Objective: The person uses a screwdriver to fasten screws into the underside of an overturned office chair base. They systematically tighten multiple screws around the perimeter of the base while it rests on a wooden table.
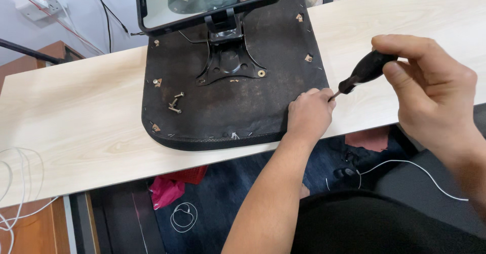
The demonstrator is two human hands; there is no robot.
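On the pale table (76,117), head view | upturned black seat base (253,97) lies flat | our left hand (309,115) closed, pinning its right edge | our right hand (430,89) grips the screwdriver (362,74), tip beside left fingers | better kept square, pressed firmly | loose screws (175,102) apart

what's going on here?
A person is working on an upturned black seat pad lying on a light wooden table. The right hand grips a black-handled screwdriver, its tip at the pad's right edge, where the left hand rests. Loose screws lie on the pad near a black metal bracket.
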